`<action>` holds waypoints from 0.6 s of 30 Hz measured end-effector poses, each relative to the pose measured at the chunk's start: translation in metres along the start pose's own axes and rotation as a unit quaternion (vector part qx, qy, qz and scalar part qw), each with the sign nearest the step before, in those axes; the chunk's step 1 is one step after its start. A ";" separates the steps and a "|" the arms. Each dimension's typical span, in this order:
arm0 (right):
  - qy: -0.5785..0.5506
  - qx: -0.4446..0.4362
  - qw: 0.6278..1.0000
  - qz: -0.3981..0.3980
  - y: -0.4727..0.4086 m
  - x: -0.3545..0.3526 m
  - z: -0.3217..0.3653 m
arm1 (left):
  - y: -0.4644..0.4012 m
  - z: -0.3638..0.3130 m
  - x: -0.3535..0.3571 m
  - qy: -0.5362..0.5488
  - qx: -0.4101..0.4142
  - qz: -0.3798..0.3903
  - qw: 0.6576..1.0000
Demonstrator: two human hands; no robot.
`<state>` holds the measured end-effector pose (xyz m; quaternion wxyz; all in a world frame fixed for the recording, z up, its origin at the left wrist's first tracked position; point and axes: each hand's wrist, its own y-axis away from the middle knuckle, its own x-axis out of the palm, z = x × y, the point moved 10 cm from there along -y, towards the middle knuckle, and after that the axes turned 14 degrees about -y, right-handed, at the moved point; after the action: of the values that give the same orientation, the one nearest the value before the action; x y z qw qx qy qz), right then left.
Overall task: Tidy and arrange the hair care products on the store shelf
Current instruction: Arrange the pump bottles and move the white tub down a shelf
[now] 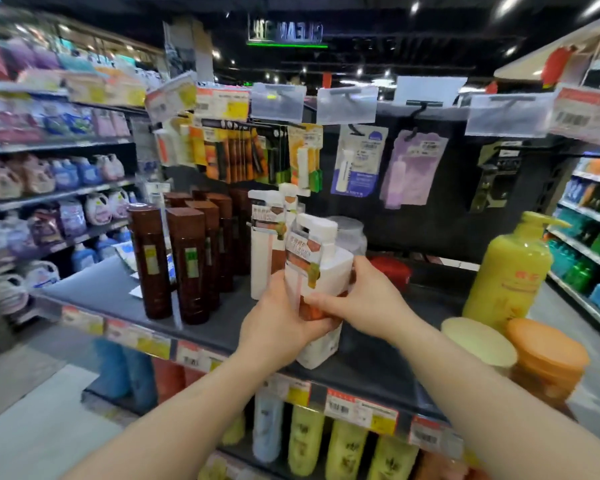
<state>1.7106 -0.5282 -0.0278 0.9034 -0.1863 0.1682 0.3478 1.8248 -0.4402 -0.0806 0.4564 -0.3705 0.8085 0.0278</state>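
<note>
A white pump bottle (pixel 329 271) with an orange-brown label stands near the front edge of the dark shelf (pixel 104 292). My left hand (pixel 278 323) grips its left side and my right hand (pixel 364 299) grips its right side and front. Two more white pump bottles (pixel 265 247) stand just behind it. Several tall brown bottles (pixel 187 265) stand in rows to the left. A big yellow pump bottle (pixel 510 271) stands at the right end, with a pale green tub (pixel 478 341) and an orange tub (pixel 548 358) in front of it.
Hanging packets (pixel 359 161) and price tags (pixel 347 103) line the back panel above the shelf. A clear jar (pixel 350 233) and a red item (pixel 392 268) sit behind the held bottle. Green and blue bottles (pixel 305 441) fill the shelf below. Aisle shelving stands on both sides.
</note>
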 end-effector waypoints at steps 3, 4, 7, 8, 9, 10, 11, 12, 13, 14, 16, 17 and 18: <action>-0.017 -0.014 1.000 0.012 -0.011 0.028 0.008 | 0.000 0.025 -0.020 -0.001 -0.037 -0.033 0.999; -0.026 -0.017 0.999 0.013 -0.014 0.036 0.010 | -0.001 0.032 -0.025 -0.006 -0.045 -0.044 0.998; -0.044 -0.023 0.999 0.015 -0.025 0.058 0.012 | -0.004 0.051 -0.035 -0.009 -0.062 -0.064 0.996; -0.055 -0.019 0.998 0.019 -0.028 0.063 0.012 | -0.004 0.056 -0.037 -0.004 -0.063 -0.066 0.996; -0.071 -0.015 0.997 0.025 -0.031 0.068 0.010 | -0.005 0.060 -0.037 0.000 -0.063 -0.064 0.996; -0.088 -0.009 0.996 0.031 -0.034 0.072 0.009 | -0.006 0.063 -0.036 0.000 -0.061 -0.063 0.996; -0.101 -0.005 0.994 0.036 -0.037 0.075 0.007 | -0.007 0.065 -0.036 -0.005 -0.057 -0.062 0.996; -0.107 -0.004 0.993 0.039 -0.039 0.077 0.007 | -0.008 0.066 -0.036 -0.011 -0.054 -0.063 0.996; -0.110 -0.004 0.993 0.042 -0.040 0.079 0.008 | -0.010 0.067 -0.037 -0.015 -0.052 -0.066 0.996; -0.110 -0.003 0.993 0.043 -0.042 0.080 0.009 | -0.011 0.068 -0.037 -0.016 -0.051 -0.070 0.996; -0.100 -0.003 0.994 0.040 -0.044 0.084 0.008 | -0.014 0.071 -0.038 -0.014 -0.052 -0.074 0.996; -0.096 -0.002 0.995 0.037 -0.045 0.085 0.008 | -0.016 0.073 -0.038 -0.013 -0.053 -0.074 0.996; -0.093 -0.001 0.995 0.035 -0.045 0.086 0.008 | -0.017 0.074 -0.038 -0.011 -0.052 -0.072 0.996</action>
<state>1.8039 -0.5068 -0.0484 0.9019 -0.1483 0.0898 0.3956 1.9007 -0.4027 -0.0899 0.4460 -0.4510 0.7720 0.0409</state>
